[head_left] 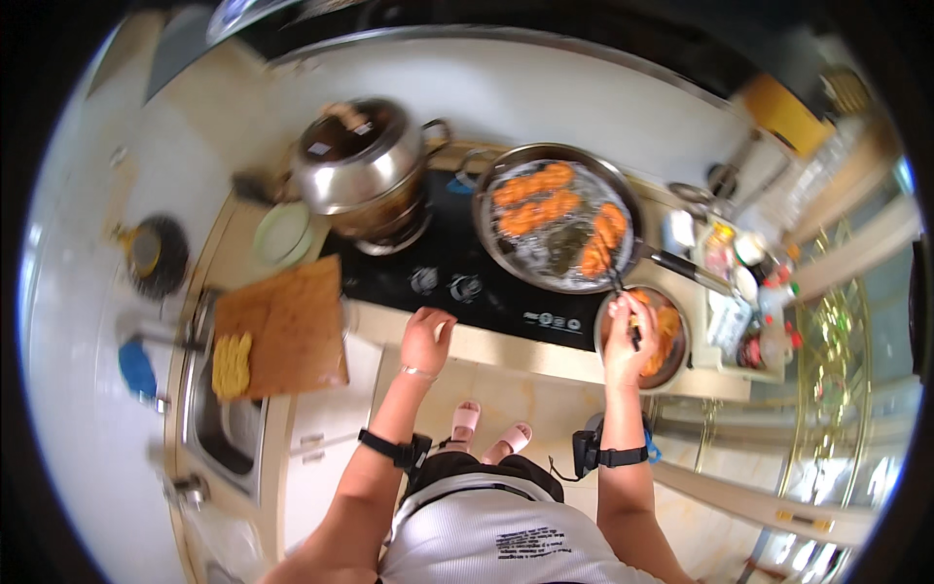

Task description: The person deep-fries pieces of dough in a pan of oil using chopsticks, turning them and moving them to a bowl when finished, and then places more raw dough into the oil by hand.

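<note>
Black chopsticks (615,281) are in my right hand (629,343), their tips at an orange-brown fried dough twist (595,259) in the frying pan (484,237). Hot oil (565,248) bubbles around several such twists, including a long pair (540,212) at the pan's left side. Beneath my right hand, a metal bowl (684,332) holds more fried pieces, partly hidden by the hand. My left hand (425,350) hovers by the counter's front edge, holding nothing, its fingers loosely curled and the thumb apart.
A lidded steel pot (357,171) stands left on the black gas stove (452,248). A wooden cutting board (292,328) carrying pale raw dough strips (231,366) overhangs the sink (219,452). The pan's handle (686,269) points right toward a bin (737,369) of bottles and packets.
</note>
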{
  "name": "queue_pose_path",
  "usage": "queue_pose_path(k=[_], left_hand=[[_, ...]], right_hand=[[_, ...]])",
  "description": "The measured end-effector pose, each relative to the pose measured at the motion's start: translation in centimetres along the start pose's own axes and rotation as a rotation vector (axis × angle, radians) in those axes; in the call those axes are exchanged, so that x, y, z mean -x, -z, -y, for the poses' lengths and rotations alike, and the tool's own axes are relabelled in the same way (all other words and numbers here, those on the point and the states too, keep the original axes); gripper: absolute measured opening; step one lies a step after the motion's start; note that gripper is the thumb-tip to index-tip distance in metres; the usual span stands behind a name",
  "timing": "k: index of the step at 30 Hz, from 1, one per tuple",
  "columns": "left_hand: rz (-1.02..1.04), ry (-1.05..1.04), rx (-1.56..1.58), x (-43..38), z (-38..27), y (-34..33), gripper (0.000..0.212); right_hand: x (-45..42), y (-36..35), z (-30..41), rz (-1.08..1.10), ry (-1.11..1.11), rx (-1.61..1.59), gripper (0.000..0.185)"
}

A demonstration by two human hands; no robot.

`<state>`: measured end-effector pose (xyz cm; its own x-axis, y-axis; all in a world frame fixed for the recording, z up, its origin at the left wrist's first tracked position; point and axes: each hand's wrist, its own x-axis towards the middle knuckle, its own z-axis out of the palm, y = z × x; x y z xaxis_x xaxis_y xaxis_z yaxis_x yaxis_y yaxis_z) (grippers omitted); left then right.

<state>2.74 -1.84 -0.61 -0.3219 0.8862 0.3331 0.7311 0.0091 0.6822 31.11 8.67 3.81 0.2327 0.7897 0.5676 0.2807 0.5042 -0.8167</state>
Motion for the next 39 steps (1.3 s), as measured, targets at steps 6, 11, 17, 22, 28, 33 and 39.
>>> queue_pose_path(k=[6, 11, 17, 22, 28, 33, 39], left_hand=[[-0.126, 0.073, -0.055, 1.4, -0.5, 1.5, 0.005], [-0.203, 0.189, -0.058, 3.5, 2.8, 5.3, 0.005], [-0.320, 0.356, -0.037, 4.6, 9.0, 12.1, 0.008], [-0.493, 0.242, -0.216, 9.0, 15.6, 18.6, 0.011], [-0.525, 0.513, -0.185, 13.4, 22.1, 23.5, 0.016], [-0.553, 0.718, -0.215, 14.8, 24.7, 25.1, 0.024], [-0.595, 0.884, -0.188, 15.2, 25.8, 25.4, 0.033]], right_hand=[[1.2, -1.3, 1.1, 0.029, 0.191, 0.127, 0.012], [6.0, -6.7, 4.3, 0.293, 0.276, -0.006, 0.015], [13.4, -16.2, 8.8, 0.697, 0.476, -0.120, 0.021], [20.6, -25.6, 9.3, 0.917, 0.611, -0.086, 0.024], [24.8, -32.6, 8.8, 1.007, 0.707, 0.039, 0.027], [25.8, -35.7, 7.9, 1.074, 0.770, 0.119, 0.029], [26.8, -36.5, 7.0, 1.176, 0.774, 0.130, 0.031]])
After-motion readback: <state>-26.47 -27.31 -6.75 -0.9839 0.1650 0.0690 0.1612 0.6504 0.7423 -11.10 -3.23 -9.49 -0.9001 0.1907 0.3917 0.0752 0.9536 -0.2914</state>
